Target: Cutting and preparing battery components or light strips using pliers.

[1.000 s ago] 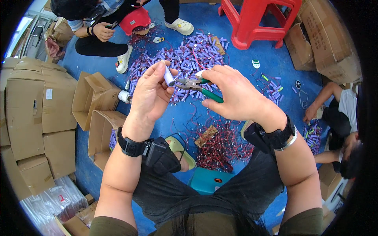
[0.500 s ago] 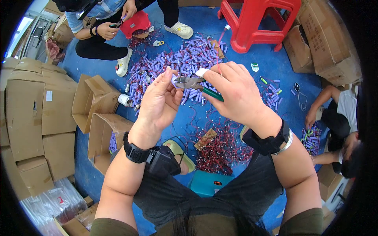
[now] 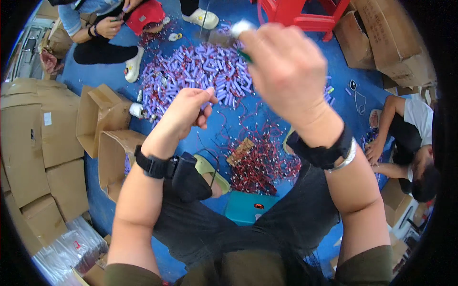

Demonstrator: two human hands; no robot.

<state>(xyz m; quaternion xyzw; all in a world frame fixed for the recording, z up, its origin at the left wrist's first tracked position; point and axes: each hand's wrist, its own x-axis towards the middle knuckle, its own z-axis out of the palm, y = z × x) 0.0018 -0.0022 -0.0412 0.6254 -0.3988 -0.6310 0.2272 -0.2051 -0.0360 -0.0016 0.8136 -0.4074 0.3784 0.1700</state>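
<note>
My right hand [image 3: 291, 66] is raised over the far part of the pile, blurred by motion, with a white wrap on one fingertip. It grips pliers [image 3: 218, 38] with green handles; the smeared jaws point left. Lower and to the left, my left hand [image 3: 188, 109] is closed, thumb pressed to the fingers. A purple battery cell [image 3: 205, 106] seems to sit in its grip, mostly hidden by the fingers. Below both hands spreads a large pile of purple battery cells [image 3: 167, 81] with red wires. Nearer my feet lies a heap of red and black wires [image 3: 257, 167] with small white ends.
Cardboard boxes [image 3: 62, 128] stack up on the left; an open carton [image 3: 112, 157] stands beside my left leg. A teal box [image 3: 245, 207] sits between my legs. Red stool [image 3: 310, 19] stands far right. One person [image 3: 105, 28] works far left, another [image 3: 405, 124] at right.
My right hand has lifted the pliers up and away from my left hand, where the jaws were at the purple cell. My left hand has shifted slightly left and its fingers have curled. The whole view has shifted.
</note>
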